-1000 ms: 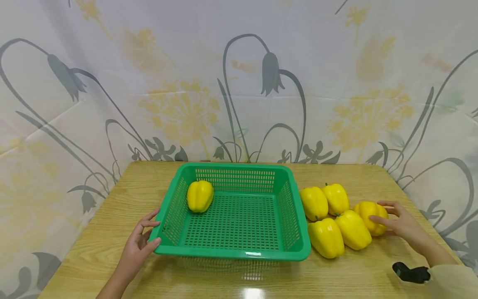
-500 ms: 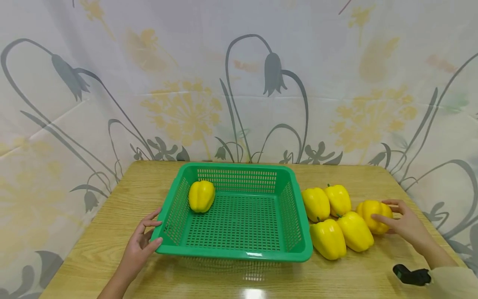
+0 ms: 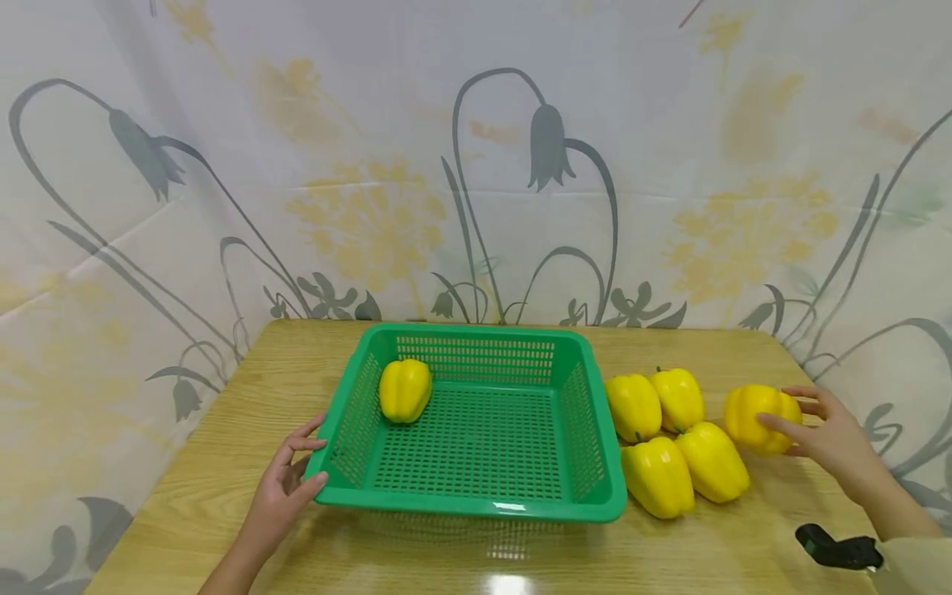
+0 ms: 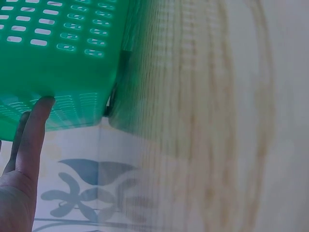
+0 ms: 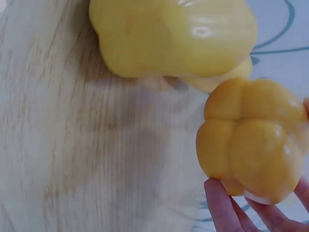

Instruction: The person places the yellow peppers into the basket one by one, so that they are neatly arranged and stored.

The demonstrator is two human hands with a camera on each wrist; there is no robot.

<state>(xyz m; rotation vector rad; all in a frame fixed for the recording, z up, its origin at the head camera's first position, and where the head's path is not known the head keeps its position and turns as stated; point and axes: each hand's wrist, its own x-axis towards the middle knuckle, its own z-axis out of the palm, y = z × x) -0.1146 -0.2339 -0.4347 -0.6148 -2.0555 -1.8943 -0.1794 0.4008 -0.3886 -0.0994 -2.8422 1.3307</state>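
Note:
My right hand (image 3: 839,431) holds a yellow bell pepper (image 3: 763,419) between thumb and fingers at the right side of the table. In the right wrist view that bell pepper (image 5: 251,140) shows its lobed end, fingertips against its side and underside. Several more yellow bell peppers (image 3: 658,477) lie grouped between it and the green basket (image 3: 464,502). Inside the basket, another yellow bell pepper (image 3: 405,391) rests toward the left back. My left hand (image 3: 285,486) touches the basket's left rim near the front corner; straight fingers (image 4: 34,135) reach its outer wall in the left wrist view.
The wooden table (image 3: 312,339) meets a flower-printed cloth (image 3: 491,190) at the back and sides. A black strap-like device (image 3: 839,549) sits by the right sleeve (image 3: 918,566).
My right hand has moved the yellow bell pepper up and to the right, away from the group. My left hand stays at the basket rim. The head view has shifted slightly.

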